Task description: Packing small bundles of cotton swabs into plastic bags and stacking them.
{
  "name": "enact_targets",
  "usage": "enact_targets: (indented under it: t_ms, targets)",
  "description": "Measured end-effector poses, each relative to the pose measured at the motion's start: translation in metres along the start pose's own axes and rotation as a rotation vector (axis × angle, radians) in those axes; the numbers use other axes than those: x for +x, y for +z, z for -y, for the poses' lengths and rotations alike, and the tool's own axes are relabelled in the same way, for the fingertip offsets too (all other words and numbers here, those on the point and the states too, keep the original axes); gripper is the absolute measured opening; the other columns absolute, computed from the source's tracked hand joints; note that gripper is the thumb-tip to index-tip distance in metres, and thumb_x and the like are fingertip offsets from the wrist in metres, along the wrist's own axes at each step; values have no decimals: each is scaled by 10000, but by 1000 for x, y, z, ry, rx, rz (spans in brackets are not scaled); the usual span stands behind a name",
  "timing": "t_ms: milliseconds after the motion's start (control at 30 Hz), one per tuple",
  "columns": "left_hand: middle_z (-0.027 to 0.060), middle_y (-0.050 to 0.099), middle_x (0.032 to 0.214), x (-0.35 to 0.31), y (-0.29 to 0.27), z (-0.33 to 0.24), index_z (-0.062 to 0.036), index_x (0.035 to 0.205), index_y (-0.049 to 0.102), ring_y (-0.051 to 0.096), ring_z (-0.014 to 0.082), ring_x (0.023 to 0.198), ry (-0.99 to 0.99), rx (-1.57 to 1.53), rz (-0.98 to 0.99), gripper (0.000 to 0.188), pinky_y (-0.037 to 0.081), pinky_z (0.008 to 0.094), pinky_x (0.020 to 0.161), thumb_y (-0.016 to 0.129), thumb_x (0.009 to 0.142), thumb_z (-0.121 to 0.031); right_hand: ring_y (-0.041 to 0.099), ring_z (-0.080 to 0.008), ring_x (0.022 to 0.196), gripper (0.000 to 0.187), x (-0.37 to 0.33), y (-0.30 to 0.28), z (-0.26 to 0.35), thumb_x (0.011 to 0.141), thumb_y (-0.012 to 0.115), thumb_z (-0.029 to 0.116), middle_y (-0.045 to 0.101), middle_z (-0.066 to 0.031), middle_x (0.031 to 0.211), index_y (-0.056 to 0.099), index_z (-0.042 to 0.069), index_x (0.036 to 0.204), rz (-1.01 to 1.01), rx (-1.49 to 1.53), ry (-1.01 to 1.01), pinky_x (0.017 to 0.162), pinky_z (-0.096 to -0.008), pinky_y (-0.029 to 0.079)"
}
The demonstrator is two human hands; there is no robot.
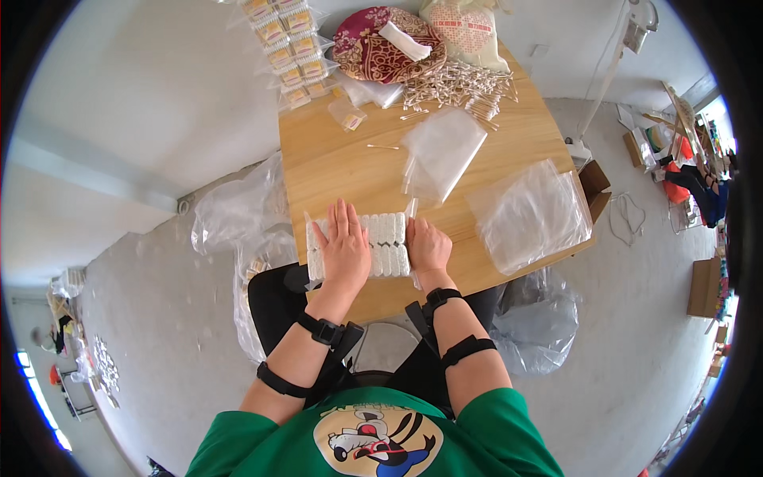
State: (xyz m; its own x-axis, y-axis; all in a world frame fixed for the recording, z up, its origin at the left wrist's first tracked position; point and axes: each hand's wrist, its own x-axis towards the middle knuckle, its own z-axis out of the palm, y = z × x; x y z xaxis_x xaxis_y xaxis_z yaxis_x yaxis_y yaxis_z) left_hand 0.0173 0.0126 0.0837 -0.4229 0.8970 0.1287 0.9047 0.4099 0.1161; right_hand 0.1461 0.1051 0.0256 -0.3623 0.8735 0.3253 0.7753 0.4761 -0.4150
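Near the front edge of the table lies a clear plastic bag holding two rows of small white bundles (389,245), which look like cotton; their exact kind I cannot make out. My left hand (346,245) rests flat on its left half, fingers stretched out and apart. At the right end, my right hand (429,245) has its fingers curled in on the bag's edge, beside the last bundles. Just beyond the bag is a stack of clear plastic sleeves (447,153). A single cotton swab (383,146) lies on the wood to the left of them.
A heap of loose cotton swabs (457,86) covers the table's far end, by a patterned red cushion (366,48) and a cloth sack (463,36). Packed small boxes (288,48) stand far left. More clear bags (532,219) lie at the right edge of the wooden table (326,159).
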Motion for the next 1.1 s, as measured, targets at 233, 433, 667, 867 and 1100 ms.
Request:
enact_targets:
  t_ms: [233,433,667,867,1100]
  targets:
    - [191,275,1489,3,3,-5,33,1418,278,215,338,1403,23,-39,-22,560,119,593,1107,442,956,-239,593,-281,540,310,2,5,1,911,535,273,594,-82,609,514,105,652,-34,11,-26,492,-395,466]
    - [187,282,1488,5,0,-11,31,1420,276,218,333,1403,30,-11,1,558,125,593,1108,434,961,-245,593,-283,541,310,2,2,1,906,545,270,598,-81,619,512,107,644,-33,4,1,484,-398,467]
    - [182,276,1492,6,6,-20,28,1422,277,215,328,1405,37,-32,-12,557,129,592,1107,422,965,-255,598,-279,543,301,3,1,1,904,547,271,598,-81,619,521,110,650,-62,26,-31,488,-391,471]
    - [181,295,1483,5,8,-27,21,1420,290,203,336,1408,67,-100,6,542,138,556,1119,421,964,-240,596,-276,542,307,8,2,2,907,546,275,601,-78,629,517,107,651,-40,2,-18,489,-391,470]
    - [236,388,1405,4,-1,40,11,1390,347,353,353,1325,8,-336,-196,488,273,481,1083,410,970,-230,595,-276,550,302,2,5,0,903,552,266,596,-77,622,505,102,654,-55,62,-26,490,-394,466]
